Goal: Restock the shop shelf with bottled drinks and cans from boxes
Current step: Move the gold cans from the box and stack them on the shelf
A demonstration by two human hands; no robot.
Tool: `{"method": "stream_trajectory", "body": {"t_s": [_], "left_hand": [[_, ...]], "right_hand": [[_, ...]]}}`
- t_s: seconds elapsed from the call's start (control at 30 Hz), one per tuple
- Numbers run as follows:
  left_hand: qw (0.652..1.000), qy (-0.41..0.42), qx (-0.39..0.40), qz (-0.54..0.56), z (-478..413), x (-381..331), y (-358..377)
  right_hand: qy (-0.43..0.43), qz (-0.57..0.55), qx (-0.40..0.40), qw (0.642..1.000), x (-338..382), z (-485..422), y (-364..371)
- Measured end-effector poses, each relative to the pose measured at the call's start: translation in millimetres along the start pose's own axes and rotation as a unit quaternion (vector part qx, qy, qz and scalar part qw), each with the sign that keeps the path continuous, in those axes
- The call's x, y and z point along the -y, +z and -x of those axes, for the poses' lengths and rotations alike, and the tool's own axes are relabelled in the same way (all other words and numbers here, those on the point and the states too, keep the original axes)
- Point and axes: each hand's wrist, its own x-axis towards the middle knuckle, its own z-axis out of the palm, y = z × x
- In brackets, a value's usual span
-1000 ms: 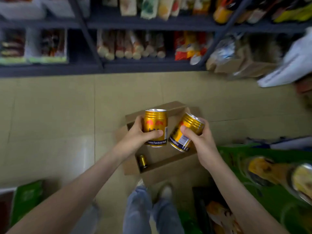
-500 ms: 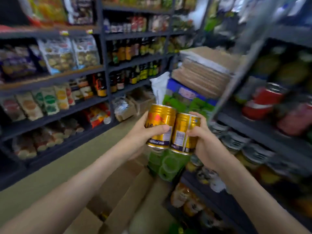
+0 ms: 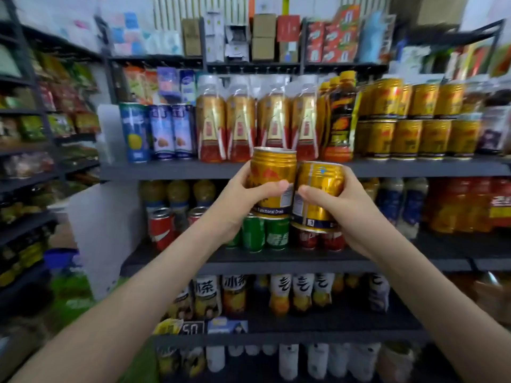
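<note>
A short gold metal drink can [image 3: 272,172] with a dark blue band at its foot was upright in the air in front of the drinks shelving, about level with the lip of the dark grey upper shelf board [image 3: 166,171]. The left hand [image 3: 237,197] was wrapped round it, thumb across the label. Touching its right side was a second gold metal can [image 3: 322,183], tipped slightly and clamped in the right hand [image 3: 343,217]. Neither can rested on a shelf.

The step in hand looked like the carry to the shelf, with placing not yet begun. The likely destination was the two-tier stack of matching gold cans [image 3: 409,125] on that same board, up and to the right of the hands. Directly behind the held cans stood a row of clear bottles with gold-and-red labels [image 3: 257,120], a different product.

The next move probably called for shifting both hands rightward and over the board's lip, then setting each can down upright. Whether that stack had free room could not be told. The green cans [image 3: 265,236] on the shelf below were no match.
</note>
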Motion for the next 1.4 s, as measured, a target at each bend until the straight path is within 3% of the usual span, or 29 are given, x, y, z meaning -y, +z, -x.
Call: {"method": "stream_trajectory", "body": {"t_s": [0.1,0.2,0.4,0.57,0.8,1.1,1.4], "left_hand": [[0.998,0.031,0.042,-0.025,-31.9,-14.3,35.9],[0.996,0.053,0.06,-0.051,-56.1,-23.7,67.5],[0.991,0.068,0.049,-0.108,-100.1,-30.8,130.5],[0.989,0.082,0.01,-0.121,-136.7,-26.1,191.7],[0.988,0.097,-0.088,-0.088,-188.1,-11.5,263.0],[0.975,0.084,-0.18,-0.104,-216.0,-6.8,270.2],[0.974,0.098,-0.181,-0.096,-228.6,-2.1,261.5]], "right_hand": [[-0.041,0.04,-0.065,0.996,21.5,-12.7,-40.2],[-0.043,0.043,-0.08,0.995,35.6,-24.9,-77.3],[0.016,-0.079,-0.069,0.994,49.4,-49.0,-160.8],[-0.003,-0.155,-0.04,0.987,52.2,-78.4,-252.1],[-0.078,-0.01,-0.045,0.996,47.1,-116.9,-342.0],[-0.139,0.072,-0.033,0.987,49.1,-182.6,-349.3],[-0.17,0.097,-0.049,0.979,50.4,-219.6,-331.8]]}}
